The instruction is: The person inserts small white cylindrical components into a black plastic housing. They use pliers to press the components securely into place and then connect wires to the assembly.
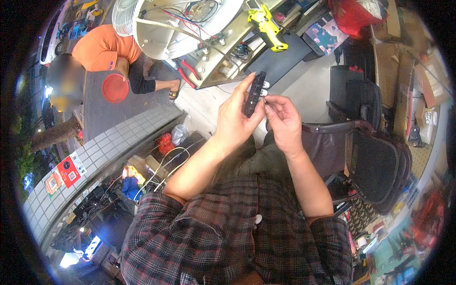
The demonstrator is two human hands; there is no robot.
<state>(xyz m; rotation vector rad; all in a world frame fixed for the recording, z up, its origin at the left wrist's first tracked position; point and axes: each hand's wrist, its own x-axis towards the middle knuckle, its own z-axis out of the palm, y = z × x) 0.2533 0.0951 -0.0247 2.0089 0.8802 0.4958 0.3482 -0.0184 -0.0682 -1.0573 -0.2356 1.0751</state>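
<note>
A narrow black part (253,94), long and flat with small white pieces at its right edge, stands nearly upright between the person's 2 hands, out in front of the chest and above the lap. The left hand (233,118) is clamped on it: fingers run up its left side and the thumb presses the lower end. The right hand (283,119) sits just right of the part, its fingertips pinched together at the white pieces on the edge; whether they grip one of them or only touch it cannot be told. Both forearms are bare, coming out of rolled plaid sleeves (190,237).

Right of the part and lower, a dark brown chair (375,156) with a padded armrest stands close beside the right forearm. Beyond the part, further from the person, a workbench (223,61) carries the open white base of a fan (187,21) with red and dark wires showing, red-handled pliers (187,71) at the bench's near edge and a yellow power tool (267,26) to its right. Left of the part and well apart from it, another person in an orange shirt (104,47) crouches on the pavement with a red round lid (115,88) just beside them. Below that, left of the left forearm, a grey tiled ledge (109,147) slants across, with loose white cable (166,166) near the elbow
</note>
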